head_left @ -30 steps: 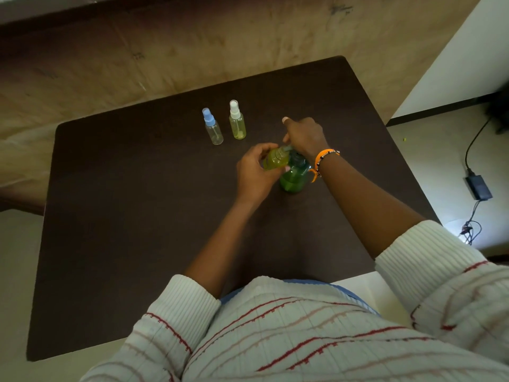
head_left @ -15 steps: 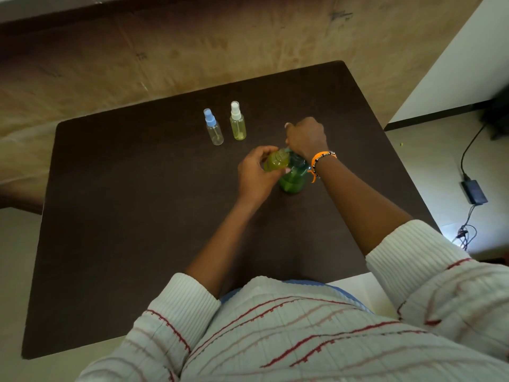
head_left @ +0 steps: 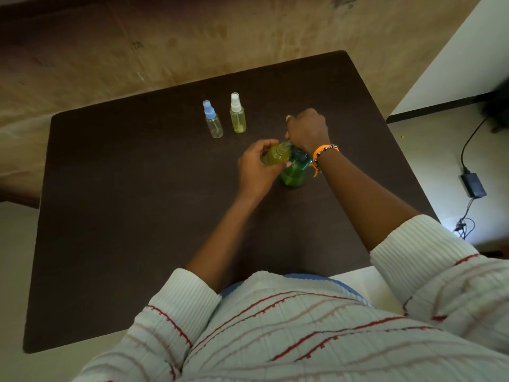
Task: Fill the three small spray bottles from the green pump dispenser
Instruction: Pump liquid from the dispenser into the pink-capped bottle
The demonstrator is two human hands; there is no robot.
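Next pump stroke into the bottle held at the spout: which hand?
Right. The right hand already sits atop the green pump dispenser, while the left hand grips the small bottle at its spout.

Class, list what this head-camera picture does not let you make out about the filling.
- Pump head of the green pump dispenser: covered by the right hand.
- Held bottle: mouth and cap hidden by the left hand.
- Blue-capped bottle: fill level too small to judge.

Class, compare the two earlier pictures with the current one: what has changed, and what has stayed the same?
Nothing visibly changed. The left hand still holds the small bottle at the green pump dispenser, the right hand stays on its pump, and the two capped spray bottles stand where they were.
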